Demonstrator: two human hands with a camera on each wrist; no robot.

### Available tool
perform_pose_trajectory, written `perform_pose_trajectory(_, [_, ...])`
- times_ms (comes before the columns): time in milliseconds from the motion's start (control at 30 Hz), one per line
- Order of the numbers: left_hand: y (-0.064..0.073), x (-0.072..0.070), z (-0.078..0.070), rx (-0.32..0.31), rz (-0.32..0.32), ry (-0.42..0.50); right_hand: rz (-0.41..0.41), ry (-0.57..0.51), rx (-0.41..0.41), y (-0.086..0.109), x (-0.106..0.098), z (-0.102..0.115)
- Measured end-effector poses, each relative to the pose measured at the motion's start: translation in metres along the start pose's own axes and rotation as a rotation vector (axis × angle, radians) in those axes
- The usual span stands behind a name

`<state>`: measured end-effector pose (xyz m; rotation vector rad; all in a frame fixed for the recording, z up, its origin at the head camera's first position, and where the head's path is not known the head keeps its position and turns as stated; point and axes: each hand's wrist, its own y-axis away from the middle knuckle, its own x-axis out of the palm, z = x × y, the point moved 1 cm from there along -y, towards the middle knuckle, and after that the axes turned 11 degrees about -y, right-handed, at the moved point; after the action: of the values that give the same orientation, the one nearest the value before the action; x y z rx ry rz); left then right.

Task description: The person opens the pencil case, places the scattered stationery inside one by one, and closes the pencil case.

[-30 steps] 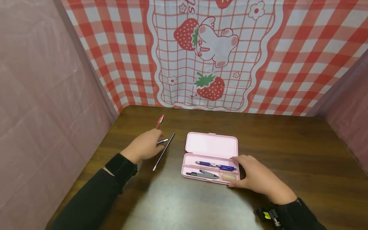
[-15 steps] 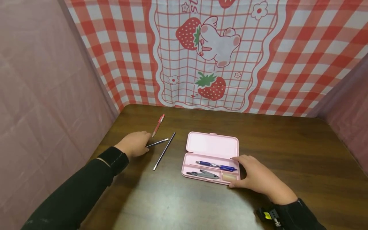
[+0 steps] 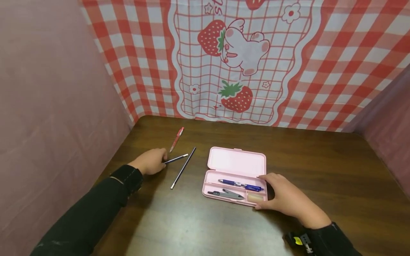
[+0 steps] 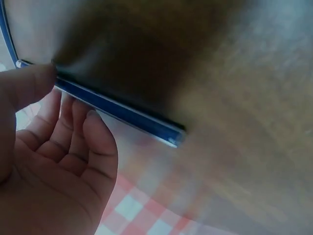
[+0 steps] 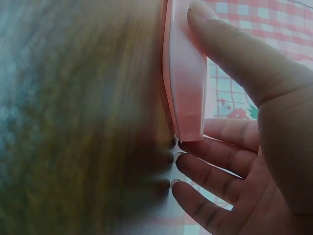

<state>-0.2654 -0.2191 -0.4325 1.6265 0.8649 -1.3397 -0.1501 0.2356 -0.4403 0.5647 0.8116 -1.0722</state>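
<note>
My left hand (image 3: 150, 161) pinches a dark blue pencil (image 3: 177, 158) lying on the table, its white-tipped end pointing right. In the left wrist view, thumb and fingertips meet around the middle of this pencil (image 4: 122, 110). My right hand (image 3: 285, 195) grips the right end of an open pink pencil case (image 3: 237, 161), thumb on the near side and fingers at the far side. Inside the case lie a blue pen (image 3: 241, 185), a grey compass (image 3: 226, 193) and a pale eraser (image 3: 255, 197). The right wrist view shows the pink case wall (image 5: 188, 88) between thumb and fingers.
A second dark pencil (image 3: 183, 168) lies slanted between the left hand and the case. Behind it is a red pen (image 3: 177, 139). A red-and-white checked cloth (image 3: 144, 64) hangs at the table's back edge, and pink cloth (image 3: 57, 106) covers the left side.
My left hand has drawn back leftward from over the pencils, uncovering the red pen and more of the pencil, and its fingers have closed in on that pencil. My right hand stays on the case.
</note>
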Motion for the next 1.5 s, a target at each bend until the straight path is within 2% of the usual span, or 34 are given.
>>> perform_pose_trajectory(233, [0.003, 0.005, 0.000, -0.002, 0.006, -0.006, 0.012, -0.007, 0.027, 0.000, 0.000, -0.001])
perform_pose_trajectory(400, [0.004, 0.003, -0.004, 0.016, 0.010, -0.007, 0.012, -0.009, 0.031, 0.000, 0.000, -0.002])
perform_pose_trajectory(933, [0.002, -0.014, -0.024, 0.052, -0.101, -0.007, 0.023, -0.019, 0.016, 0.000, 0.002, -0.001])
perform_pose_trajectory(1167, [0.001, -0.012, -0.047, 0.090, -0.174, 0.010, 0.017, -0.025, 0.019, 0.002, 0.000, 0.000])
perform_pose_trajectory(1367, [-0.001, -0.011, -0.074, 0.125, -0.279, -0.013, 0.011, -0.025, 0.009, 0.003, 0.000, -0.001])
perform_pose_trajectory(1500, [-0.001, -0.018, -0.095, 0.158, -0.336, 0.013, 0.013, -0.029, 0.010, 0.003, 0.000, -0.002])
